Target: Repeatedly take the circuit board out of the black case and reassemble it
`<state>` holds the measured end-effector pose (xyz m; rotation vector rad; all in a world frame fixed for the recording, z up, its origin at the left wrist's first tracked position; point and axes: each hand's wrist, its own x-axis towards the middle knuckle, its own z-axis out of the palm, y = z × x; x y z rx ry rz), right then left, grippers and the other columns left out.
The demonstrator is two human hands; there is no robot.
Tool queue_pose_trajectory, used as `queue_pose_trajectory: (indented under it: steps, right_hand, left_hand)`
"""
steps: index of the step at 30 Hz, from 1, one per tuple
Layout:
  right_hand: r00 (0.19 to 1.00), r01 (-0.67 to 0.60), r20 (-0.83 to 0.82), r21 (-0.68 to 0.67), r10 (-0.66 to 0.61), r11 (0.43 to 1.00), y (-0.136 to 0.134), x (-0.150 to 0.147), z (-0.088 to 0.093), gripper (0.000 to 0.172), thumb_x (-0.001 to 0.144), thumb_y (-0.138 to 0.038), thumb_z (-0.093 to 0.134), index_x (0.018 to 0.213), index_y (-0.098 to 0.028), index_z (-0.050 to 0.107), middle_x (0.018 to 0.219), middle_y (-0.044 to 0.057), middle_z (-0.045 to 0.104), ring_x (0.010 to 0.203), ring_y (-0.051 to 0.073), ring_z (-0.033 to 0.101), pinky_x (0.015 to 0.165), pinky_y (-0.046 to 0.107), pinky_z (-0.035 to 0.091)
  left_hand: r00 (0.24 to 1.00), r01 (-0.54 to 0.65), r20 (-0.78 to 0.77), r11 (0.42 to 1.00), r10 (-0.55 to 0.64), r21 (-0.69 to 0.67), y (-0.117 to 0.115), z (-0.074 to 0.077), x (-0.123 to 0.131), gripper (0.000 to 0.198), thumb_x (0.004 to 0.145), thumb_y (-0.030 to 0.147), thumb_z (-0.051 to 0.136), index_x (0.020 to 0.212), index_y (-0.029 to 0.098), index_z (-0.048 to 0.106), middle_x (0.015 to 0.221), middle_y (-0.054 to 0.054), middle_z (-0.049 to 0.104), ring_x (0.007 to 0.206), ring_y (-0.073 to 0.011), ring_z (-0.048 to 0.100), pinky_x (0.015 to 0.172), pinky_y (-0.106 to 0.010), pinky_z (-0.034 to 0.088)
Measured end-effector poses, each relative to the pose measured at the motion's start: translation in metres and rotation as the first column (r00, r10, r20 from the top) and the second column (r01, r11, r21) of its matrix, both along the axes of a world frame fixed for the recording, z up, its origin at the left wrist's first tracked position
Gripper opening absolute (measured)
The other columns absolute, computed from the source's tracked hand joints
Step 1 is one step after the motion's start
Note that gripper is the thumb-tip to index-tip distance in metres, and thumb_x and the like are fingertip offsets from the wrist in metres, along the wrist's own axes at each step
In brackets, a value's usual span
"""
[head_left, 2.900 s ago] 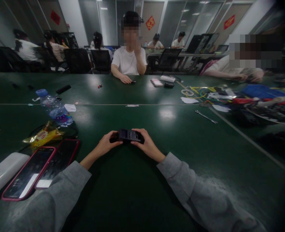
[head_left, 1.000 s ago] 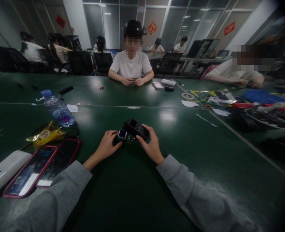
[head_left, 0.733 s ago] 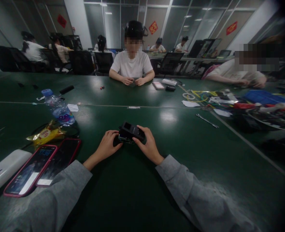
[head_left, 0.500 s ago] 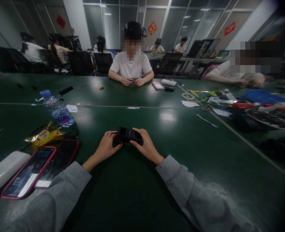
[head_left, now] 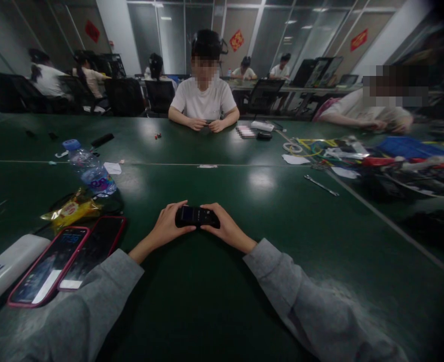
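Observation:
A small black handheld device with a dark screen at its left end and small pale markings lies sideways between my hands, just above or on the green table. Its exact kind is unclear. My left hand closes around the left end, thumb along the near edge and fingers at the far side. On the opposite end, my right hand grips it the same way. Whether the underside touches the tabletop is hidden.
Left of me are a white power bank, two phones, a yellow snack packet and a water bottle. To the right lie a wrench and tangled cables. Another person sits opposite.
Held by both hands, the device has turned from a slant to nearly level, its screen face now more toward me. My right hand has dipped slightly.

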<state>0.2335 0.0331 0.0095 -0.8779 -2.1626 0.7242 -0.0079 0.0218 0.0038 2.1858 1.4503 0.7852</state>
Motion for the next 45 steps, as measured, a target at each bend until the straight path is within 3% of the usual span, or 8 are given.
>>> queue_pose_trajectory:
  steps: [6, 12, 15, 19, 25, 37, 42, 45]
  right_hand:
    - [0.999, -0.036, -0.008, -0.017, 0.036, 0.999, 0.0, 0.0, 0.0, 0.051, 0.082, -0.022, 0.068, 0.127, -0.03, 0.047, 0.119, 0.007, 0.052, 0.111, 0.025, 0.054, 0.095, 0.049, 0.047]
    - [0.998, -0.057, -0.04, -0.097, 0.054, 0.994, -0.001, 0.002, 0.003, 0.053, 0.078, -0.027, 0.073, 0.126, -0.031, 0.049, 0.121, 0.006, 0.05, 0.114, 0.025, 0.053, 0.097, 0.049, 0.047]
    - [0.996, -0.07, -0.075, -0.163, 0.058, 0.984, 0.0, 0.003, 0.005, 0.053, 0.077, -0.035, 0.074, 0.125, -0.03, 0.051, 0.122, 0.006, 0.051, 0.116, 0.025, 0.052, 0.1, 0.049, 0.046]
    - [0.987, -0.077, -0.154, -0.271, 0.036, 0.96, 0.003, 0.006, 0.008, 0.041, 0.089, -0.035, 0.06, 0.128, -0.028, 0.05, 0.121, 0.007, 0.056, 0.115, 0.022, 0.055, 0.102, 0.048, 0.044]
    - [0.96, -0.179, -0.272, -0.437, 0.06, 0.881, 0.009, 0.006, 0.007, 0.052, 0.083, -0.032, 0.068, 0.13, -0.026, 0.047, 0.117, 0.006, 0.063, 0.115, 0.021, 0.06, 0.105, 0.047, 0.041]
    - [0.938, -0.132, -0.341, -0.506, -0.057, 0.852, 0.007, 0.005, 0.01, 0.043, 0.077, -0.028, 0.073, 0.115, -0.023, 0.054, 0.112, 0.006, 0.067, 0.11, 0.021, 0.063, 0.104, 0.048, 0.041]
    - [0.916, -0.121, -0.383, -0.548, -0.12, 0.828, 0.008, 0.006, 0.009, 0.043, 0.076, -0.03, 0.074, 0.114, -0.024, 0.054, 0.115, 0.006, 0.066, 0.11, 0.021, 0.062, 0.1, 0.046, 0.045]
    - [0.892, -0.12, -0.418, -0.584, -0.171, 0.802, 0.008, 0.007, 0.01, 0.043, 0.076, -0.033, 0.074, 0.113, -0.025, 0.054, 0.116, 0.005, 0.066, 0.11, 0.021, 0.062, 0.099, 0.045, 0.046]
  left_hand:
    - [0.997, 0.074, 0.011, 0.99, -0.073, -0.116, -0.003, 0.012, -0.002, 0.073, 0.068, 0.06, 0.071, 0.129, 0.029, 0.048, 0.133, -0.007, 0.054, 0.125, -0.0305, 0.045, 0.106, -0.051, 0.032]
    - [0.997, 0.032, 0.071, 0.969, -0.015, -0.246, -0.005, 0.016, -0.003, 0.063, 0.073, 0.06, 0.066, 0.127, 0.033, 0.052, 0.135, -0.006, 0.054, 0.129, -0.0367, 0.039, 0.102, -0.058, 0.035]
    - [0.996, 0.037, 0.092, 0.968, -0.014, -0.249, -0.005, 0.015, -0.003, 0.061, 0.072, 0.059, 0.068, 0.125, 0.033, 0.053, 0.134, -0.007, 0.054, 0.128, -0.0383, 0.039, 0.1, -0.06, 0.036]
    - [0.995, 0.055, 0.092, 0.972, -0.035, -0.228, -0.004, 0.015, -0.004, 0.064, 0.069, 0.058, 0.071, 0.125, 0.033, 0.054, 0.131, -0.007, 0.057, 0.126, -0.038, 0.041, 0.1, -0.06, 0.036]
    - [0.995, 0.089, 0.06, 0.982, -0.08, -0.169, -0.005, 0.017, -0.002, 0.06, 0.071, 0.057, 0.07, 0.123, 0.031, 0.055, 0.128, -0.005, 0.059, 0.124, -0.0327, 0.046, 0.105, -0.056, 0.032]
    - [0.996, 0.091, 0.016, 0.981, -0.09, -0.172, -0.003, 0.015, -0.002, 0.07, 0.067, 0.059, 0.072, 0.128, 0.033, 0.051, 0.13, -0.007, 0.057, 0.125, -0.0356, 0.043, 0.104, -0.059, 0.031]
    - [0.995, 0.073, 0.087, 0.964, -0.052, -0.255, -0.002, 0.016, -0.004, 0.07, 0.068, 0.058, 0.073, 0.13, 0.035, 0.05, 0.135, -0.008, 0.053, 0.129, -0.04, 0.039, 0.099, -0.063, 0.035]
    - [0.963, 0.132, 0.266, 0.93, -0.039, -0.343, 0.0, 0.019, -0.003, 0.078, 0.07, 0.054, 0.072, 0.138, 0.033, 0.04, 0.137, -0.011, 0.051, 0.13, -0.0381, 0.041, 0.103, -0.063, 0.034]
